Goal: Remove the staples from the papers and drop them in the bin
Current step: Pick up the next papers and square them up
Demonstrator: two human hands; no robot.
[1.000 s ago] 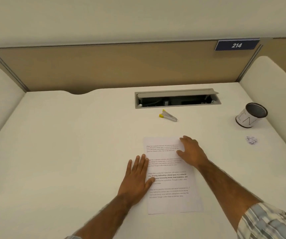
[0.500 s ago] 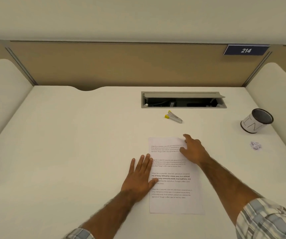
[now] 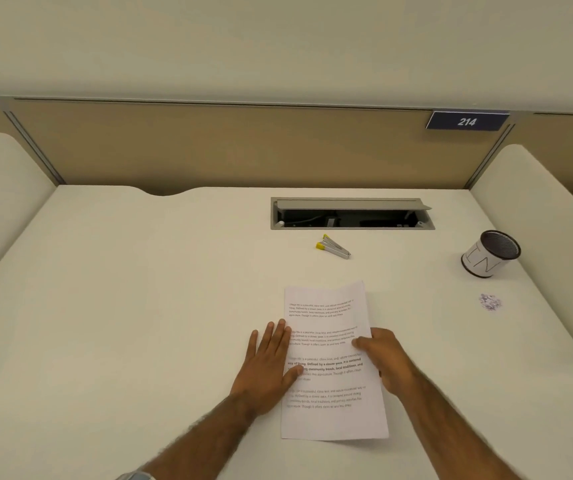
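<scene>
In the head view, the papers (image 3: 333, 375) are seen lying on the white worktop (image 3: 132, 306), close to its front edge and a little right of the middle, with the long side running toward the back edge. Printed paragraphs are carried on the top sheet, and its far right corner is lifted slightly off the surface.

The left hand (image 3: 271, 362) is laid flat at the left edge of the papers, released, with the fingers straight and together. Its thumb and fingertips are pressed on the sheet while the palm is rested on the worktop beside it.

The right hand (image 3: 383, 358) is closed round the right edge of the papers at about mid-height, so that the edge is grasped; the fingers beneath the sheet are hidden.

Behind the papers, apart from them, a metal tool (image 3: 333, 247) with yellow tips is laid on the worktop, just in front of an open cable hatch (image 3: 352, 213) near the back edge. The bin (image 3: 491, 252), a dark mesh cup wrapped in a white lettered label, is stood upright near the right edge. A heap of small pale bits (image 3: 490, 302) is found just in front of it; what they are cannot be told. A plate marked 214 (image 3: 467, 121) is fixed on the partition.
</scene>
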